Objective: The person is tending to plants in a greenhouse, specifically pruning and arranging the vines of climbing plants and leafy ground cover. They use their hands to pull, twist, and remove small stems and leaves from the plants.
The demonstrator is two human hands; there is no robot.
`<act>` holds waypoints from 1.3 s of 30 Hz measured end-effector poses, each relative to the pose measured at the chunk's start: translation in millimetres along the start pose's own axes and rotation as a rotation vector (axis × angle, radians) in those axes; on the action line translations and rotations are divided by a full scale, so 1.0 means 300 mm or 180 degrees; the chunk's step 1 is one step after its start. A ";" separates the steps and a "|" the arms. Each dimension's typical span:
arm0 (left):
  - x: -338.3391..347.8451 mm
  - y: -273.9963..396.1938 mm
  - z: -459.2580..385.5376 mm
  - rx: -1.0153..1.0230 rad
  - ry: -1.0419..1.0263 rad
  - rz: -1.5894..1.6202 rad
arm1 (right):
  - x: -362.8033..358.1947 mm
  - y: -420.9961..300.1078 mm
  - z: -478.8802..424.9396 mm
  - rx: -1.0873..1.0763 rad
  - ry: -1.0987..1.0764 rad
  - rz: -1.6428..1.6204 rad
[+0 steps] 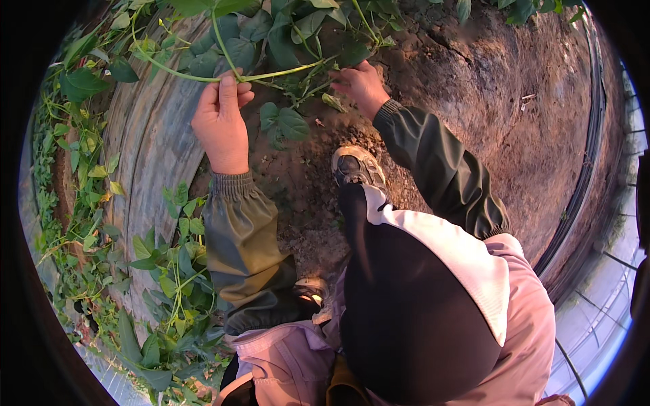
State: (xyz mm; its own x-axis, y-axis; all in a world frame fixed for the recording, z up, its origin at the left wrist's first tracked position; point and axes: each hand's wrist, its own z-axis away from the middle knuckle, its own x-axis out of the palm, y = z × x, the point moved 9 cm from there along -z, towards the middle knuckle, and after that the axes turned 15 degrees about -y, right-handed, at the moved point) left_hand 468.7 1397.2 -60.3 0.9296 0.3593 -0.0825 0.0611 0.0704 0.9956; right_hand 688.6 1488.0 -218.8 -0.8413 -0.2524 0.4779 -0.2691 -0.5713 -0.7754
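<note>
My left hand (223,119) pinches a long green vine stem (282,73) between thumb and fingers, at a joint where the stem branches. The stem runs right toward the leafy base of the plant and curves away to the upper left. My right hand (361,86) is low by the soil at the plant's base, beside stems and a dark green leaf (354,53). Its fingertips are partly hidden under foliage, so whether they grip anything is unclear. A small cluster of leaves (292,123) hangs between my hands.
Grey plastic mulch film (152,116) covers the bed on the left, with more leafy vines (177,274) along it. Bare brown soil (487,101) stretches to the right, bordered by dark hoses (584,177). My shoe (358,165) stands on the soil below my hands.
</note>
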 end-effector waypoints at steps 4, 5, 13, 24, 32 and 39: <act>-0.072 0.015 0.017 0.0132 0.0188 -0.0003 | 0.026 -0.032 -0.016 -0.0143 0.0067 0.1181; -0.091 0.017 0.024 0.0136 0.0272 -0.0013 | 0.051 -0.030 -0.021 -0.0261 -0.0016 0.1132; -0.130 0.030 0.062 0.0131 0.0506 0.0196 | 0.086 -0.016 -0.052 -0.0375 -0.0098 0.1282; 0.098 0.001 0.090 0.0085 -0.0114 0.0103 | -0.161 0.070 0.075 0.0216 0.0276 0.0990; 0.179 -0.049 0.094 -0.0020 -0.0416 0.0585 | -0.163 0.060 0.221 0.1309 -0.0290 0.2204; 0.262 0.016 0.152 0.0378 -0.0433 -0.0542 | 0.245 -0.253 0.332 -0.1329 -0.0538 0.3269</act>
State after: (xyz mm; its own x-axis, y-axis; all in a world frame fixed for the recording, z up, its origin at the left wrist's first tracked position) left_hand 558.7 1383.2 -60.0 0.9421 0.2224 -0.2508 0.2558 0.0065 0.9667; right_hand 693.9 1434.9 -83.7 -0.6887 -0.5742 -0.4427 0.3532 0.2675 -0.8965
